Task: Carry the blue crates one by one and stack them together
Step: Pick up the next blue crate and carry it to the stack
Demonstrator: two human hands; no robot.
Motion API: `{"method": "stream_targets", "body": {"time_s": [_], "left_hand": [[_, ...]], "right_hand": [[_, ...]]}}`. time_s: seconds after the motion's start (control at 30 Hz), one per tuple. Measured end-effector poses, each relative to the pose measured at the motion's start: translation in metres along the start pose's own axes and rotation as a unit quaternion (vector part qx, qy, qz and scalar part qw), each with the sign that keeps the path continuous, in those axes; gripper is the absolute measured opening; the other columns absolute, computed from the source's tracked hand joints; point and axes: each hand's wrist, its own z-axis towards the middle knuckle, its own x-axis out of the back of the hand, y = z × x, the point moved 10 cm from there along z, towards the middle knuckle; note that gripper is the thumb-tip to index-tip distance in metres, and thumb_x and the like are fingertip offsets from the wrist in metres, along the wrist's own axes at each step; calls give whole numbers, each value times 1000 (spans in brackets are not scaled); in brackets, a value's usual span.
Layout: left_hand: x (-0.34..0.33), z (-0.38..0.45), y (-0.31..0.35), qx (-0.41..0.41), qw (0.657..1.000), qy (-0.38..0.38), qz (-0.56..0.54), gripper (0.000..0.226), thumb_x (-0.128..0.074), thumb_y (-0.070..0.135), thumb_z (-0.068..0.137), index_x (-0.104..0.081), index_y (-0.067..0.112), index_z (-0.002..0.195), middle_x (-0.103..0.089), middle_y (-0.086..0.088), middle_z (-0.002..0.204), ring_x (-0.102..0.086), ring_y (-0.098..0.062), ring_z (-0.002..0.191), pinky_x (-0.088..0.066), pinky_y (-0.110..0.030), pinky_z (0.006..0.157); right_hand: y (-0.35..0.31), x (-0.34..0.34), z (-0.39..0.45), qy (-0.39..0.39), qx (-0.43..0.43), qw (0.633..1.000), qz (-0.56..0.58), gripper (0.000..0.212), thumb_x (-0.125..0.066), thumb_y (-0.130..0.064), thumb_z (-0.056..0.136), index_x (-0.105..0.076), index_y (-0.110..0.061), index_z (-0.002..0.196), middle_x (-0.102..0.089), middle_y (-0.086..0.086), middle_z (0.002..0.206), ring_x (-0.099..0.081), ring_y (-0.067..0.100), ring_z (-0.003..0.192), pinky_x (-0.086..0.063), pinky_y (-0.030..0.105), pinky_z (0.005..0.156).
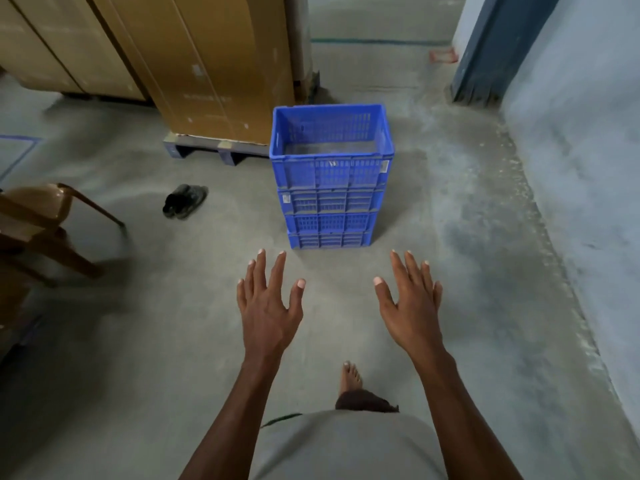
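Head view: a stack of blue perforated plastic crates stands on the grey concrete floor (four high, beside tall brown cardboard boxes). The left hand and right hand hover before it, fingers spread, holding nothing.

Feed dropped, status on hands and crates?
Left hand, right hand open, empty. Crates stacked four high, untouched. Path clear.
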Motion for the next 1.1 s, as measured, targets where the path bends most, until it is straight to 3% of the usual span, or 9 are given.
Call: {"method": "stream_targets", "body": {"time_s": [0.2, 0.47, 0.67, 0.87, 1.1], "left_hand": [[-28, 115, 9, 31, 999, 12, -7, 61, -38, 60, 97, -37, 37, 154, -20, 3, 168, -15, -20, 155, -16, -49, 123], [-76, 313, 4, -3, 1000, 24, 10, 59, -42, 56, 97, -41, 35, 152, -27, -1, 166, -23, -25, 153, -20, -49, 120], [-122, 458, 18, -68, 997, -13, 35, 60, -39, 58, 97, -44, 33, 152, -28, -3, 165, -28, -28, 151, -26, -52, 118], [-180, 562, 20, -107, 992, -33, 55, 55, -45, 53, 98, -52, 28, 146, -37, -6, 161, -39, -32, 144, -34, -52, 114], [-267, 651, -23, -39, 991, -71, 107, 52, -44, 54, 97, -60, 26, 139, -46, -13, 154, -48, -37, 134, -39, -48, 107]], "right_hand": [[-19, -17, 157, -18, 24, 1000, -6, 60, -47, -50, 99, -36, -29, 154, -25, 2, 164, -13, 29, 153, -10, 56, 119], [-40, -71, 329, -1, 1, 1000, 11, 60, -58, -44, 96, -42, -27, 151, -33, 6, 161, -22, 33, 150, -17, 59, 116], [-53, -98, 432, 1, -24, 1000, 7, 68, -44, -55, 90, -41, -26, 152, -35, 6, 160, -25, 36, 149, -21, 60, 115], [-24, -116, 537, -18, -63, 998, -6, 73, -34, -63, 90, -43, -22, 150, -38, 12, 158, -29, 40, 146, -25, 58, 114], [56, -178, 677, -119, -85, 988, -53, 82, -26, -68, 87, -45, -18, 149, -47, 17, 150, -40, 37, 140, -31, 54, 114]]}}
